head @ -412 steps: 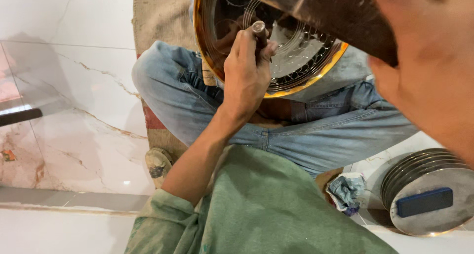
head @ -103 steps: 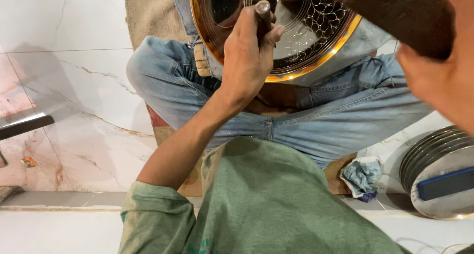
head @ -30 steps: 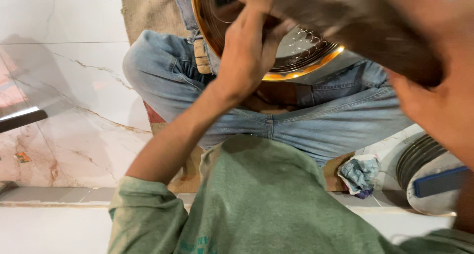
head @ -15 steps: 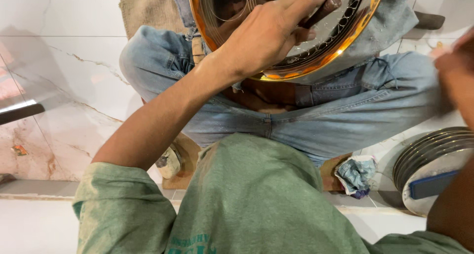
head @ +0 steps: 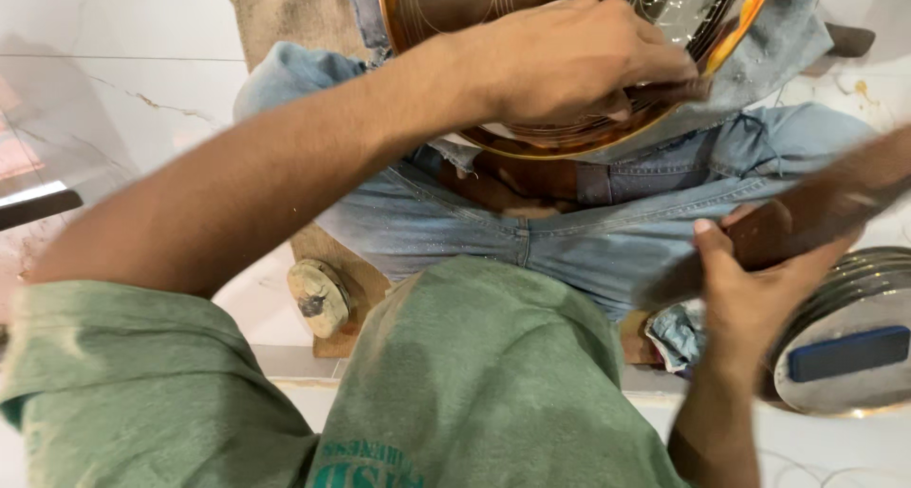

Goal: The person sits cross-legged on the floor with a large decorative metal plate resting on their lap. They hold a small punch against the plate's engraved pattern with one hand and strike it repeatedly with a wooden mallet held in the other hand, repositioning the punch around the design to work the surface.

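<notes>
At the top centre of the frame, the left hand (head: 569,66) is lying across a round brass plate (head: 569,4) with engraved patterns, its fingers curled down over the lower rim and clenching a small dark tool (head: 678,90) against the metal (only the tip of the tool is showing past the fingers, so its shape is hard to tell). The plate is resting tilted on the lap, against the blue jeans (head: 531,222), and its upper part is running out of the frame.

At the right of the frame, the right hand (head: 750,289) is grasping a long dark brown wooden bar (head: 816,213), thumb lying along its top and the other fingers wrapping under it; the bar is slanting up toward the right edge and is blurring there. It is well apart from the plate.

Just below that hand, in the lower right corner, a stack of round metal plates (head: 854,355) is sitting on the pale floor with a blue rectangular block (head: 847,352) lying on top. A crumpled blue-grey rag (head: 678,331) is lying between the stack and the jeans. In the lower half of the frame the green shirt (head: 474,384) is filling the view, and a wooden board (head: 332,279) with a round disc (head: 318,298) fixed to it is showing beneath the left forearm.
</notes>
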